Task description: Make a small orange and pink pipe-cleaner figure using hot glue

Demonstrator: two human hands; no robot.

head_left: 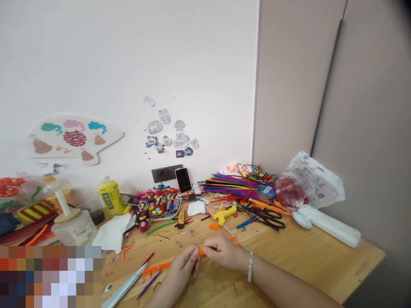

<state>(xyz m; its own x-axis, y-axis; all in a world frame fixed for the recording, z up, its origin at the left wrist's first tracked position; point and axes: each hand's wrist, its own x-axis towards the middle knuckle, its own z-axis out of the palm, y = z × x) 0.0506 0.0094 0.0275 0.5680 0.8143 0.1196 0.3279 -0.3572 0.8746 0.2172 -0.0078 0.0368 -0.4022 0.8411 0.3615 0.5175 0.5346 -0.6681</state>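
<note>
My left hand [185, 266] and my right hand [224, 253] meet low over the wooden table [282, 265]. Between their pinched fingertips is a short stretch of orange pipe cleaner [201, 252], which both hands grip. Its ends are hidden by my fingers. More orange pipe cleaners [157, 268] lie left of my left hand; whether they join the held piece I cannot tell. Just beyond my right hand rests a yellow glue gun [224, 215]. A purple strip [149, 285] and a long grey metal blade [126, 285] lie at the lower left.
Behind are small colourful dolls [159, 204] on a tray, a phone [183, 179] against the wall and a yellow bottle [110, 196]. A pile of coloured pipe cleaners [229, 186], black-handled scissors [268, 218], a plastic bag [316, 182] and a white long device [330, 225] stand rightward.
</note>
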